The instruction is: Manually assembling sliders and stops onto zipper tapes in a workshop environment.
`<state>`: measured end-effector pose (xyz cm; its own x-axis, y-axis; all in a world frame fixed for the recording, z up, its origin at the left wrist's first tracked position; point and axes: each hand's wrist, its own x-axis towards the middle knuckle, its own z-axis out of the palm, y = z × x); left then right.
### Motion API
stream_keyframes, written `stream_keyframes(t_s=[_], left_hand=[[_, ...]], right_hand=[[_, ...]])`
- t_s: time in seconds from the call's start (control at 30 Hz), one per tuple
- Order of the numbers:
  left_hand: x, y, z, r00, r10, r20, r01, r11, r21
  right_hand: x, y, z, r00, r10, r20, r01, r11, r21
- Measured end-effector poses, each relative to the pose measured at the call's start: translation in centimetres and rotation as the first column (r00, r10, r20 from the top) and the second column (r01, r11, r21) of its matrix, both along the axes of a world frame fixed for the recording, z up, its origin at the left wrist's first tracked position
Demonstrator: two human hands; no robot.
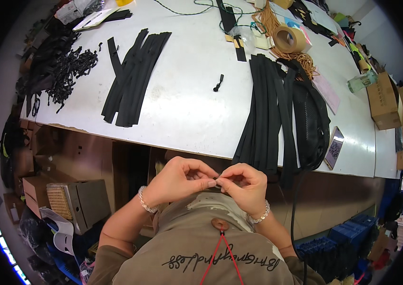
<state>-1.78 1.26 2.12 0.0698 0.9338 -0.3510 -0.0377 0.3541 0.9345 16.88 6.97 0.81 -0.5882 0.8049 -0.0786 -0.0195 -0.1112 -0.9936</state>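
Head view: nearest the body, the left hand (181, 179) and the right hand (247, 186) meet at the fingertips above the shirt (168, 237), each pinching a small dark piece (216, 179) between thumb and fingers. The piece lies rightward of the left hand and leftward of the right, about equally near both; the fingertips cover most of it, so which way it points and its long axis cannot be told. Just beyond the right hand, black strips (263, 109) reach the near edge of the desk (182, 109), running lengthwise away from the body; a black bag (313, 121) lies along their right side. Farther ahead, a small black pull (218, 83) lies on the desk, its long axis slanting away and slightly right. Farthest, a roll of brown tape (300, 40) sits beside tan cord (269, 21).
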Motion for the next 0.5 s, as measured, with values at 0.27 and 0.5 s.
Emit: stream_keyframes(t_s=[0.27, 0.5], left_hand=[[-0.6, 0.7, 0.5, 0.998, -0.067, -0.004, 0.067, 0.996, 0.064], [-0.9, 0.8, 1.7, 0.989, -0.118, -0.091, 0.124, 0.991, 0.056]], right_hand=[[-0.4, 3.6, -0.2, 0.979, 0.170, -0.108, -0.195, 0.935, -0.295], [-0.5, 5.2, -1.3, 0.743, 0.615, -0.264, -0.660, 0.613, -0.434]])
